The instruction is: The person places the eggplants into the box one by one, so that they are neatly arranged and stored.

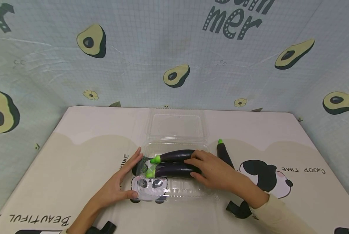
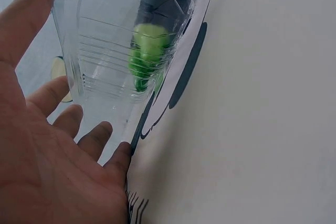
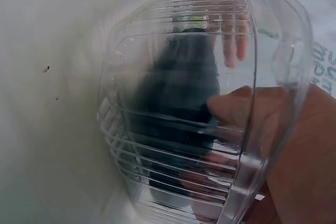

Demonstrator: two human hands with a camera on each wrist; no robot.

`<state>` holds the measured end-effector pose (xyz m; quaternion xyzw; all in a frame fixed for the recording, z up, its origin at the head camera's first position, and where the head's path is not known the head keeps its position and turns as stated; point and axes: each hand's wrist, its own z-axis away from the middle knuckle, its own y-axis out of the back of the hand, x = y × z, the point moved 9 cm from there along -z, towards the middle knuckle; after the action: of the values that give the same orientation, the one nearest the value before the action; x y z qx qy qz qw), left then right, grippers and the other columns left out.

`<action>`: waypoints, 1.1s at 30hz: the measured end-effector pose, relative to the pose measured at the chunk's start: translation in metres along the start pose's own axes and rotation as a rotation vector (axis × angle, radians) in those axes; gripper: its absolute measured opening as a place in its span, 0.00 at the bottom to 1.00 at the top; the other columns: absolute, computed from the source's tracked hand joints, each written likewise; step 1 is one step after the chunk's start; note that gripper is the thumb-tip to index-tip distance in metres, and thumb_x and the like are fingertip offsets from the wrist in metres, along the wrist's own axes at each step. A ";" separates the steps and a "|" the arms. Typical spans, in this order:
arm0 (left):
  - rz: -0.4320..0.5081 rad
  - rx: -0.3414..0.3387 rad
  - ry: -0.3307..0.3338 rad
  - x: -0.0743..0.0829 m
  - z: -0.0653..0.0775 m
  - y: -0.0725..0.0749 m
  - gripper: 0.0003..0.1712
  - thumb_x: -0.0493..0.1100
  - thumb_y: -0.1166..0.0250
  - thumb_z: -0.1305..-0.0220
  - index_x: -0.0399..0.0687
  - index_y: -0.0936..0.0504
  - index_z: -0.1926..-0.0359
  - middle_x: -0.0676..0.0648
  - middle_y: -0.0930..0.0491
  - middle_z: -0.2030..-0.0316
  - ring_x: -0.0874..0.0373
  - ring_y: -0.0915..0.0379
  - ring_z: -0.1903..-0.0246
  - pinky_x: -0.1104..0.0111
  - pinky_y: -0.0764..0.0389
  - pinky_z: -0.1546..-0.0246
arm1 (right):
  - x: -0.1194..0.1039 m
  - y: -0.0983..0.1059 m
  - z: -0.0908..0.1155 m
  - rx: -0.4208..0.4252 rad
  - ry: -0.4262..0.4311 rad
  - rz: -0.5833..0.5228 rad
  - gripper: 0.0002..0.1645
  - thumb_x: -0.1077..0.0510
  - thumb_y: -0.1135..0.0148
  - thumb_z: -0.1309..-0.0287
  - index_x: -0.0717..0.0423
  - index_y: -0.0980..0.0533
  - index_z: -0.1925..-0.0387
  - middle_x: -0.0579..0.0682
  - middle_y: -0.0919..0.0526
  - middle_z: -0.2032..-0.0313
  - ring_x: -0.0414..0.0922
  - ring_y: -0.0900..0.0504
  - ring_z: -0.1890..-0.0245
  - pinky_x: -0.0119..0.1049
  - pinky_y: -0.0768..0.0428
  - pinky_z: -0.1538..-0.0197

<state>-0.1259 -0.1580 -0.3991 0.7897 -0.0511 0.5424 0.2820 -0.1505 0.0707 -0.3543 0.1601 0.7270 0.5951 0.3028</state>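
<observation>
A clear plastic clamshell container (image 1: 189, 192) lies with its lid (image 1: 177, 125) folded back. Two dark purple eggplants sit side by side in its base, green stem ends to the left: a far eggplant (image 1: 174, 156) and a near eggplant (image 1: 172, 170). My right hand (image 1: 216, 170) reaches in and grips the near eggplant by its right end, its fingertips also close to the far one. Against the container's left side rests my left hand (image 1: 115, 185), fingers extended and thumb at the near corner. Through the plastic, the left wrist view shows a green stem end (image 2: 149, 45).
A third eggplant (image 1: 224, 154) lies on the table right of the container, partly behind my right hand. The table cover (image 1: 89, 162) bears printed panda shapes and words. A patterned cloth (image 1: 142, 48) rises behind the table and at both sides.
</observation>
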 end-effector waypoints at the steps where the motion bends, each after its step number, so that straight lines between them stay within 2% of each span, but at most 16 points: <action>1: 0.000 -0.001 -0.001 0.000 0.000 0.000 0.59 0.43 0.24 0.58 0.47 0.47 0.26 0.48 0.60 0.25 0.52 0.66 0.27 0.77 0.58 0.34 | 0.000 0.000 0.000 0.002 0.002 -0.002 0.22 0.52 0.37 0.39 0.55 0.24 0.44 0.46 0.26 0.55 0.40 0.26 0.57 0.38 0.24 0.53; 8: -0.008 -0.001 -0.001 0.000 0.000 0.000 0.59 0.43 0.24 0.57 0.48 0.47 0.26 0.47 0.60 0.25 0.51 0.66 0.27 0.77 0.58 0.34 | 0.000 0.001 0.000 0.009 -0.008 -0.004 0.20 0.49 0.37 0.39 0.52 0.22 0.48 0.44 0.27 0.56 0.39 0.27 0.58 0.36 0.24 0.54; 21: -0.016 0.006 0.009 0.002 -0.001 0.000 0.59 0.42 0.25 0.58 0.46 0.46 0.26 0.48 0.60 0.25 0.53 0.66 0.27 0.76 0.57 0.35 | 0.003 0.004 -0.001 0.064 -0.063 -0.004 0.19 0.49 0.34 0.42 0.56 0.22 0.54 0.46 0.28 0.58 0.39 0.26 0.61 0.33 0.23 0.59; 33: -0.026 0.008 0.024 0.000 0.000 -0.001 0.58 0.43 0.25 0.58 0.47 0.46 0.26 0.49 0.60 0.25 0.53 0.66 0.27 0.76 0.57 0.35 | 0.000 0.008 0.001 0.102 -0.035 -0.029 0.19 0.49 0.35 0.41 0.55 0.23 0.52 0.47 0.28 0.56 0.38 0.26 0.62 0.31 0.23 0.59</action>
<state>-0.1251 -0.1569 -0.3993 0.7850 -0.0355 0.5483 0.2864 -0.1506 0.0733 -0.3466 0.1750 0.7531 0.5500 0.3158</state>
